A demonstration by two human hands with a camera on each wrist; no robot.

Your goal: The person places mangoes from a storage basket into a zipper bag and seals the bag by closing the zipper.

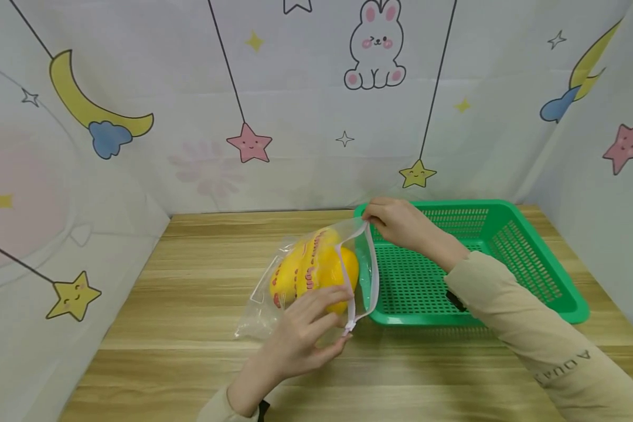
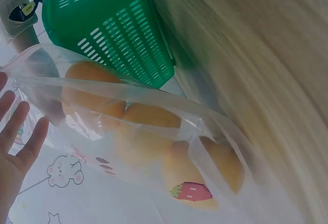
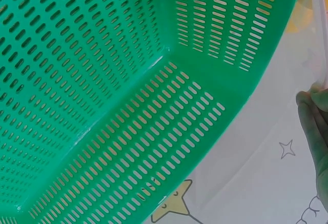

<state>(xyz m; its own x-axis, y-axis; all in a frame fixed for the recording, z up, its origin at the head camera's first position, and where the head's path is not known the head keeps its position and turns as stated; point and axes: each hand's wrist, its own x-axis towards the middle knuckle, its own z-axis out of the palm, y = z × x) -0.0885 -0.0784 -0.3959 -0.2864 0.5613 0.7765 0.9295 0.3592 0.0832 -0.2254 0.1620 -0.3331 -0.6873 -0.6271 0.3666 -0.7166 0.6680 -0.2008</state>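
Observation:
A clear zip bag (image 1: 258, 308) with red lettering and a strawberry print leans over the table, its white-edged mouth parted toward the right. Inside lie several smooth yellow rounded objects (image 2: 148, 131), fruit-like but of a kind I cannot tell. My right hand (image 1: 398, 225) pinches the upper corner of the bag's mouth, above the basket's left rim. At the lower corner, near the white zip slider (image 1: 350, 326), my left hand (image 1: 308, 334) holds the bag with its thumb and fingers. Its outer fingers (image 2: 33, 142) are spread in the left wrist view.
A green perforated plastic basket (image 1: 548, 281) stands on the right of the wood-grain table (image 1: 200, 264), just beside the bag. Behind and at both sides hangs a white cloth (image 1: 306, 99) printed with stars, moons and a rabbit.

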